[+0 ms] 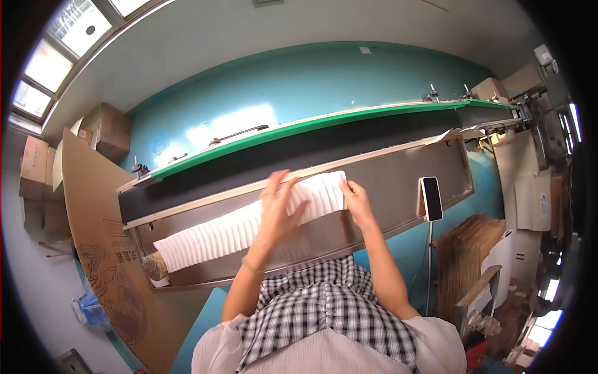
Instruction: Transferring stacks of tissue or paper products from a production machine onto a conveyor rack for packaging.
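A long row of white, ribbed, thin pieces packed face to face (215,239) lies slantwise in a shallow metal tray (389,181). I cannot make out exactly what the pieces are. Over the middle of the row is my left hand (277,209), slightly blurred, its fingers spread and its thumb apart; whether it touches the row is unclear. At the row's right end, my right hand (358,202) has its thumb and fingers closed on the last white pieces. A brownish block (154,266) stands against the row's left end.
Behind the tray runs a dark conveyor belt (299,153) with a green edge. A phone (430,198) stands at the tray's right, with a cable hanging below. Stacked cardboard (467,255) is at lower right; a large cardboard sheet (103,243) and boxes (106,131) are at left.
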Tool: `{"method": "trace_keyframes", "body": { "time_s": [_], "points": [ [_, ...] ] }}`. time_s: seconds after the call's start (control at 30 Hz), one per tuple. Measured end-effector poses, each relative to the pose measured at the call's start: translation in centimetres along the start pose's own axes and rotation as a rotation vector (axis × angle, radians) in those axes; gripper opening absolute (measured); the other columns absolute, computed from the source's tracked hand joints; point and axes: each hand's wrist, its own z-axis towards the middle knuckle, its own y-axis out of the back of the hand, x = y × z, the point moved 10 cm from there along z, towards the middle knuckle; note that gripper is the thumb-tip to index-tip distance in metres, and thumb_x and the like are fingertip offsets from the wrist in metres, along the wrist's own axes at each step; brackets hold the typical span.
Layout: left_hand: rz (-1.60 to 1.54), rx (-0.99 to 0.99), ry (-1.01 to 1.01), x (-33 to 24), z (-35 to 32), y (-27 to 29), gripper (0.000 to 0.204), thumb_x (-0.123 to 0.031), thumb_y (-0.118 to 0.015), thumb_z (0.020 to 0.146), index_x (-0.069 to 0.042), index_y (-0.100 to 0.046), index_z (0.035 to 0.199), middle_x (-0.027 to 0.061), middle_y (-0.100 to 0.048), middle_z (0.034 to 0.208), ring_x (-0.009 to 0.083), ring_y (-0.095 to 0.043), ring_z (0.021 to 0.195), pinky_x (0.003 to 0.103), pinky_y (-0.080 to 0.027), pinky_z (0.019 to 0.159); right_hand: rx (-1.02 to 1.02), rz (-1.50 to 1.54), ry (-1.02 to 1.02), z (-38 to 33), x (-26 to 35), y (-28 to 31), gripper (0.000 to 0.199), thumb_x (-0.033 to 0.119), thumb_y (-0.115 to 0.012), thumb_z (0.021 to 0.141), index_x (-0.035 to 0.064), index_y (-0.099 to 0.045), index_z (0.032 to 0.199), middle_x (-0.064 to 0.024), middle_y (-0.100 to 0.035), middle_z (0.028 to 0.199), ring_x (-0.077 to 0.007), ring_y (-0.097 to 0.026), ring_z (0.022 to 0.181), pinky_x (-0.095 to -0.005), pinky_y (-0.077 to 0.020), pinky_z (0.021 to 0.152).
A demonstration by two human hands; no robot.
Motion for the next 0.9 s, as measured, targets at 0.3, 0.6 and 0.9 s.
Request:
{"method": "trace_keyframes", "body": {
  "time_s": [0.3, 0.6, 0.9],
  "points": [
    [0.09, 0.246, -0.096, -0.7, 4.6, -9.3, 0.027, -0.027, -0.069, 0.078, -0.007, -0.066, 0.096, 0.0136, -0.067, 0.092, 0.0337, -0.066, 0.082, 0.043, -0.052, 0.074, 0.092, -0.135, 0.164, 1.4, 2.8, 1.2, 0.025, 0.011, -0.069, 0.087, -0.003, -0.062, 0.106, -0.0081, -0.068, 0.092, -0.0149, -0.064, 0.083, -0.0319, -0.0525, 0.073],
    [0.062, 0.335, -0.047, 1.5, 6.9, -6.8, 0.064, -0.045, -0.079, 0.075, -0.006, -0.059, 0.122, 0.0158, -0.065, 0.112, 0.0323, -0.065, 0.096, 0.043, -0.05, 0.082, 0.012, -0.271, 0.392, 1.9, 5.3, -4.4, 0.041, 0.04, -0.066, 0.094, 0.0028, -0.063, 0.11, -0.0071, -0.066, 0.088, -0.0176, -0.066, 0.082, -0.0312, -0.0531, 0.073],
    [-0.111, 0.644, 0.082, 4.3, 5.5, -7.2, 0.092, -0.055, -0.082, 0.067, -0.015, -0.048, 0.143, 0.0158, -0.06, 0.129, 0.0354, -0.057, 0.118, 0.044, -0.046, 0.095, 0.137, 0.199, -0.111, -0.5, 2.7, -5.7, 0.029, 0.026, -0.061, 0.099, -0.0002, -0.065, 0.11, -0.0036, -0.067, 0.099, -0.0072, -0.059, 0.088, -0.0245, -0.0482, 0.075]
  ]
}}
